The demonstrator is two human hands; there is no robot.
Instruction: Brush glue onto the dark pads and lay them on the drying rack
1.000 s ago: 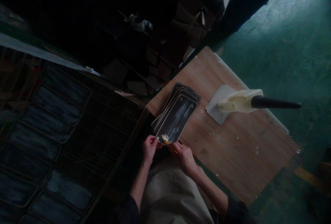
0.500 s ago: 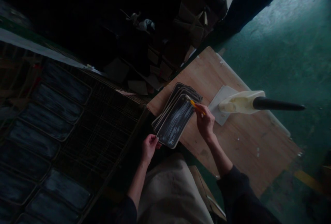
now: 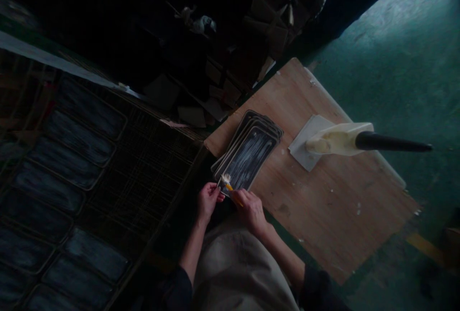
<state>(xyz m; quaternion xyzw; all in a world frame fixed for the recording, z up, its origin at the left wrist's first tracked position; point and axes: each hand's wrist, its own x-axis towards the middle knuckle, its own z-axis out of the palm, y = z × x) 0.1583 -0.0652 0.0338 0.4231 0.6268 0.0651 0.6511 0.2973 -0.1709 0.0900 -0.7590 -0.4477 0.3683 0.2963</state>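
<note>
A dark rectangular tray (image 3: 247,157) with rounded corners tops a small stack of like trays (image 3: 235,138) on the wooden board. Whitish streaks cover its face. My left hand (image 3: 208,201) pinches its near left corner between thumb and fingers. In my right hand (image 3: 251,210) is a brush with a yellow handle (image 3: 229,187); its pale bristles (image 3: 225,178) touch the tray close to that same corner. Part of the handle is hidden by my right fingers.
A pale plastic container with a long black spout (image 3: 338,139) stands on a light square piece (image 3: 304,155) on the wooden board (image 3: 323,215). To the left, several streaked trays (image 3: 81,136) lie in rows on a wire rack (image 3: 151,157). Dark clutter fills the far side.
My right hand has drawn the brush from the tray's far end down to its near left corner. My left hand stays at the corner. The view has shifted slightly.
</note>
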